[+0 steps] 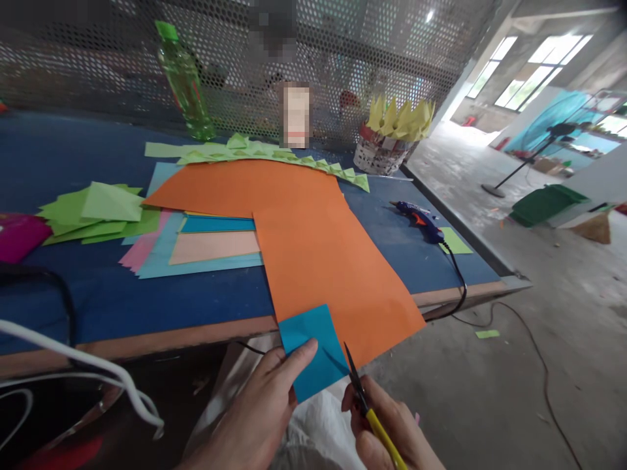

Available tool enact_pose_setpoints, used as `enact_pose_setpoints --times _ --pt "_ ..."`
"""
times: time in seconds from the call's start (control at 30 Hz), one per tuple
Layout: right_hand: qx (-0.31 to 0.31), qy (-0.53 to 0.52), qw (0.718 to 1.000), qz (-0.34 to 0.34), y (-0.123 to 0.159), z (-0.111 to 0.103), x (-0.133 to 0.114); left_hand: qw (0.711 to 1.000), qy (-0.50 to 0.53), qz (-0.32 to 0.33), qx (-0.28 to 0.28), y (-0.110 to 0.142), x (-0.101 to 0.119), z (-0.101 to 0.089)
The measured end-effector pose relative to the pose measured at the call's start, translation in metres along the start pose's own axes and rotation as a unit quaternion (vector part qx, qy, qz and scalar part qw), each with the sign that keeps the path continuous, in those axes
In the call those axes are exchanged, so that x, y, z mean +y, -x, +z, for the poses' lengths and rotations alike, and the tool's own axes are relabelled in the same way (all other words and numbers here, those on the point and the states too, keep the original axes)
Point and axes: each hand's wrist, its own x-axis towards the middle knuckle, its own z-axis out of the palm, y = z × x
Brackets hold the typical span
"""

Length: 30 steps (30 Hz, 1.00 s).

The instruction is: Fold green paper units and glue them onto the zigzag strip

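One blue card [321, 373] and one pair of scissors [360, 395] are in hand. Directly beyond the grip lies orange paper [318, 248], one sheet or two, I cannot tell; its near end juts past the table [196, 301] edge and lies just behind the card. Beyond it are one bottle [183, 85], farther and to the left, and one basket [379, 153], farther and to the right, with yellow points rising from it. One folded green strip [343, 172] runs along the far orange edge. Left of the grip are a fan of green papers [102, 209], too overlapped to count, and a stack of sheets [215, 249] in pale blue, peach, blue and pink. One glue gun [421, 222] rests to the right, with one green scrap [458, 241] beside it.

The bottle has a red patch, too blurred to read; the basket's white-and-dark pattern is too small to read.

The left hand [267, 398] pinches the card's left side, thumb flat on top, fingers beneath. The right hand [401, 427] is curled round the yellow handles of the scissors, whose tip points away, at the card's right edge; how far the blades are parted I cannot tell.
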Motion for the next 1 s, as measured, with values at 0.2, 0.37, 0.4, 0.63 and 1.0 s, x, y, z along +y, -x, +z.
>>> enact_pose_setpoints --times 0.2,0.37,0.4,0.63,1.0 --pt "-0.001 -0.006 1.0 0.025 0.002 -0.001 -0.006 1.0 0.011 -0.007 -0.013 -0.001 -0.001 0.0" --pt "0.008 0.023 1.0 0.007 0.003 0.0 0.004 1.0 0.006 -0.014 -0.006 0.0 0.001 0.002" --pt "0.014 0.034 0.999 0.002 0.003 0.0 0.007 1.0 0.006 -0.013 -0.007 0.0 0.001 0.002" --pt "0.031 0.078 0.996 -0.013 0.005 -0.003 0.013 1.0 0.01 -0.002 -0.021 -0.001 0.0 0.003" --pt "0.037 0.065 0.997 -0.011 0.005 -0.003 0.014 1.0 0.008 -0.007 -0.013 -0.001 0.0 0.003"
